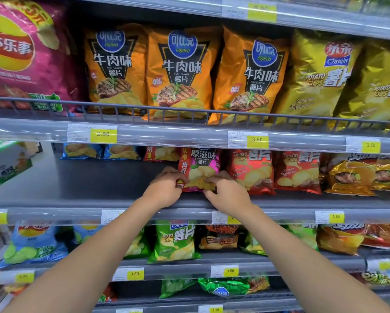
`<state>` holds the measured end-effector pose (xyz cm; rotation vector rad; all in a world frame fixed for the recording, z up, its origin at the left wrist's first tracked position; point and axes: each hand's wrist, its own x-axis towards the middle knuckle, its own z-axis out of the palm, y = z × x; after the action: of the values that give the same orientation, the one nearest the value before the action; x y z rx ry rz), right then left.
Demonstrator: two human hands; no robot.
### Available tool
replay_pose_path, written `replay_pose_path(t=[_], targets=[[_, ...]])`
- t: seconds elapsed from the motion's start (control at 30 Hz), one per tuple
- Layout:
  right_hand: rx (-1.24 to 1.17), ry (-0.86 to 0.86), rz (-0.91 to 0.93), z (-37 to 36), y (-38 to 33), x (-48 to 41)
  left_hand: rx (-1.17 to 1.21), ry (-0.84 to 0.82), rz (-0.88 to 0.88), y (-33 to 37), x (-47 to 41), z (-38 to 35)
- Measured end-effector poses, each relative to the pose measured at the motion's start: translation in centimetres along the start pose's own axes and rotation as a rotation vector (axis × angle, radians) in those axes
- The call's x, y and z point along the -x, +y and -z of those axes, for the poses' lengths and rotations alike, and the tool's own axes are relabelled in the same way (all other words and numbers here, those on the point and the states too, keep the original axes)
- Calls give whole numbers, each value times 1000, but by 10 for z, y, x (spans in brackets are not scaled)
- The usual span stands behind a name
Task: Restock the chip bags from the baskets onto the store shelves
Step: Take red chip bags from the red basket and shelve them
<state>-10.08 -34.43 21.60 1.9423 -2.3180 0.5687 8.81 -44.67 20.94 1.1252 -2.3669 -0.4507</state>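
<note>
The left grip [167,188] is pinching the lower left corner of a pink and red chip bag [200,164], and the right grip [228,193] is curling its fingers over the bag's lower right edge, so both grips are clamped on the same bag. The bag is standing upright near the front of the middle shelf [99,179], directly between and just beyond the two grips. Its bottom is crumpling under the fingers, and its top is passing out of sight behind the price rail [167,134] above them. Just to the right of the right grip, two red potato chip bags [252,170] are standing side by side, the nearer one touching the held bag, and gold and brown bags [352,175] are lying further right. Beyond the left grip, at the back of the same shelf, blue bags [83,151] are showing under the rail, and far to its left a white and green carton [6,161] is sitting tilted. Above both grips, three orange beef-flavour bags [180,71] are leaning against a wire guard, with yellow bags [313,73] to their right and a large magenta bag [20,53] to their left. Below the forearms, a green chip bag [173,240] is standing on the next shelf down.
</note>
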Motion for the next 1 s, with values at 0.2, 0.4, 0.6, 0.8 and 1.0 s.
replay_pose_path(t=[0.2, 0.4, 0.6, 0.8, 1.0], targets=[[-24, -23, 16, -5, 7, -12, 10, -22, 1, 1, -11, -4], [-60, -115, -16, -7, 13, -23, -22, -81, 26, 5, -21, -5], [-66, -131, -13, -11, 16, -32, -32, -98, 37, 6, -25, -7], [-110, -99, -22, -11, 17, -25, -1, -83, 33, 6, -17, -5], [-138, -35, -20, -2, 14, 0, 46, -47, -7, 5, 0, 0]])
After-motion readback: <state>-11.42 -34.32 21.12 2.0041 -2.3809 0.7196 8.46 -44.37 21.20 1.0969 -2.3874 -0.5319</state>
